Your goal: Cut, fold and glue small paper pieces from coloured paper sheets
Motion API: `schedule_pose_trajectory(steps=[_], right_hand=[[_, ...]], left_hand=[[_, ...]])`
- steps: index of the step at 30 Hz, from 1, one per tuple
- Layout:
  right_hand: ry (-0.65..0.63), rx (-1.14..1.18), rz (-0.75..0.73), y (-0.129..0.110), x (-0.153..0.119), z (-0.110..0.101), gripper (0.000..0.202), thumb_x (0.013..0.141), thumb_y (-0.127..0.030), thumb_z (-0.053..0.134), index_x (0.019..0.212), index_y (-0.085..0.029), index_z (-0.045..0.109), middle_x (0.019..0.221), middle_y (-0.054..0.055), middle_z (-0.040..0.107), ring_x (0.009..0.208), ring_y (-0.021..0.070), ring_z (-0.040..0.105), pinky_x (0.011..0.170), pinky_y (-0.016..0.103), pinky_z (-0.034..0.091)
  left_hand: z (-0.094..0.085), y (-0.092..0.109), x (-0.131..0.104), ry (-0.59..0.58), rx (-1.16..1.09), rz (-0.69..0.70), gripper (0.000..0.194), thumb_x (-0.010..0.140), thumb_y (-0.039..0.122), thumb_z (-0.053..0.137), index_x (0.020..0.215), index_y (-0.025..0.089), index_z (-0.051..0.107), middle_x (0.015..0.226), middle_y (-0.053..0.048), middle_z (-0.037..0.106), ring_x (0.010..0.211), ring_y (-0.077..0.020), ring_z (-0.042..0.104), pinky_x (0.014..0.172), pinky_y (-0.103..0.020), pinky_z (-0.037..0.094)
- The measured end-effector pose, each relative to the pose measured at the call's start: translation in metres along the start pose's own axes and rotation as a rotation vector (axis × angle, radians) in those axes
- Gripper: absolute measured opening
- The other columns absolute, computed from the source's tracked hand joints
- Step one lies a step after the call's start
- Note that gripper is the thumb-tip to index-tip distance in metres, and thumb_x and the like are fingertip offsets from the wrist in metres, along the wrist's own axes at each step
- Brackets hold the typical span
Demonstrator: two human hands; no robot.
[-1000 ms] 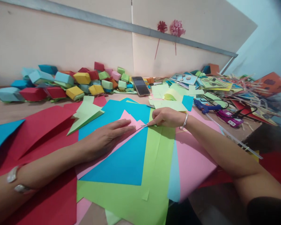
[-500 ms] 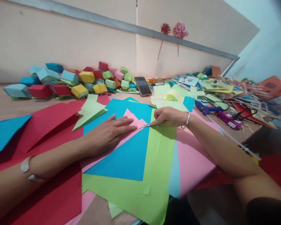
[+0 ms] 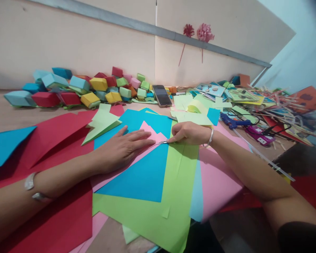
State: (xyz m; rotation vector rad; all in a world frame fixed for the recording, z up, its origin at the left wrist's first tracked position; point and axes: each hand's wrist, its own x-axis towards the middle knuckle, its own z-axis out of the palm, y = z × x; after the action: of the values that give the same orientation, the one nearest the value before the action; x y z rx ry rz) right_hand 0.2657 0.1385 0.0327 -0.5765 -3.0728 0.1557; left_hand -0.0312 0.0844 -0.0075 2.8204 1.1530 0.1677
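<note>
My left hand [image 3: 126, 149] lies flat with its fingers spread on a folded pink paper [image 3: 160, 136], pressing it onto a blue sheet [image 3: 137, 179]. Close to its fingertips, my right hand [image 3: 188, 133] is closed around a small tool with a thin metal blade [image 3: 162, 142]. Its index finger stretches along the tool, and the handle is hidden inside the fist. The blade lies at the pink paper's lower edge, pointing left. Under the blue sheet is a large lime-green sheet [image 3: 144, 214].
Red sheets [image 3: 68, 211] cover the left side. Several folded paper boxes [image 3: 98, 84] stand along the wall beside a phone [image 3: 162, 95]. To the right are a blue glue gun [image 3: 233, 121], a purple power socket [image 3: 259, 135] and heaped paper crafts [image 3: 242, 95].
The view has shifted slightly. Both hands keep almost the same place; the right hand with the blade has moved very slightly left along the pink paper's edge.
</note>
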Motion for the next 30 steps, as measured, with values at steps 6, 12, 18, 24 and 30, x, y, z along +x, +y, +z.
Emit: schedule_pose_trajectory(steps=[6, 12, 18, 24, 30], right_hand=[[0.020, -0.020, -0.025, -0.010, 0.005, 0.002, 0.030, 0.096, -0.015, 0.054, 0.118, -0.024, 0.073, 0.088, 0.004, 0.063, 0.077, 0.0122, 0.054, 0.066, 0.023, 0.037], [0.033, -0.116, -0.052, -0.028, 0.014, 0.006, 0.031, 0.100, -0.021, 0.047, 0.121, -0.021, 0.070, 0.083, 0.005, 0.060, 0.076, 0.0137, 0.050, 0.066, 0.025, 0.035], [0.054, -0.175, -0.048, -0.039, 0.022, 0.013, 0.030, 0.101, -0.021, 0.046, 0.119, -0.021, 0.070, 0.084, 0.007, 0.060, 0.075, 0.0149, 0.047, 0.066, 0.027, 0.033], [0.064, -0.134, -0.077, -0.040, 0.027, 0.013, 0.032, 0.101, -0.022, 0.043, 0.119, -0.018, 0.070, 0.084, 0.008, 0.060, 0.076, 0.0160, 0.048, 0.066, 0.028, 0.034], [0.071, -0.119, -0.097, -0.041, 0.026, 0.014, 0.034, 0.102, -0.022, 0.041, 0.119, -0.017, 0.070, 0.085, 0.009, 0.061, 0.078, 0.0168, 0.049, 0.068, 0.028, 0.036]], left_hand=[[-0.001, 0.002, 0.000, 0.017, -0.004, -0.009, 0.047, 0.103, 0.037, 0.024, 0.144, 0.039, 0.049, 0.157, -0.001, 0.041, 0.144, -0.0283, 0.037, 0.119, -0.059, 0.013], [0.001, 0.001, 0.000, 0.018, 0.010, -0.016, 0.048, 0.104, 0.040, 0.022, 0.143, 0.040, 0.050, 0.157, -0.001, 0.041, 0.144, -0.0268, 0.037, 0.119, -0.057, 0.013], [-0.004, 0.005, 0.001, -0.004, -0.024, -0.041, 0.050, 0.104, 0.045, 0.020, 0.141, 0.038, 0.051, 0.157, -0.003, 0.040, 0.144, -0.0295, 0.037, 0.117, -0.062, 0.015], [-0.001, 0.004, 0.001, -0.001, -0.064, -0.045, 0.054, 0.103, 0.051, 0.015, 0.141, 0.038, 0.052, 0.157, -0.005, 0.041, 0.144, -0.0284, 0.036, 0.117, -0.060, 0.018], [0.008, -0.003, 0.002, 0.052, -0.078, -0.021, 0.056, 0.103, 0.051, 0.013, 0.140, 0.039, 0.052, 0.157, -0.003, 0.041, 0.144, -0.0266, 0.037, 0.118, -0.057, 0.017]])
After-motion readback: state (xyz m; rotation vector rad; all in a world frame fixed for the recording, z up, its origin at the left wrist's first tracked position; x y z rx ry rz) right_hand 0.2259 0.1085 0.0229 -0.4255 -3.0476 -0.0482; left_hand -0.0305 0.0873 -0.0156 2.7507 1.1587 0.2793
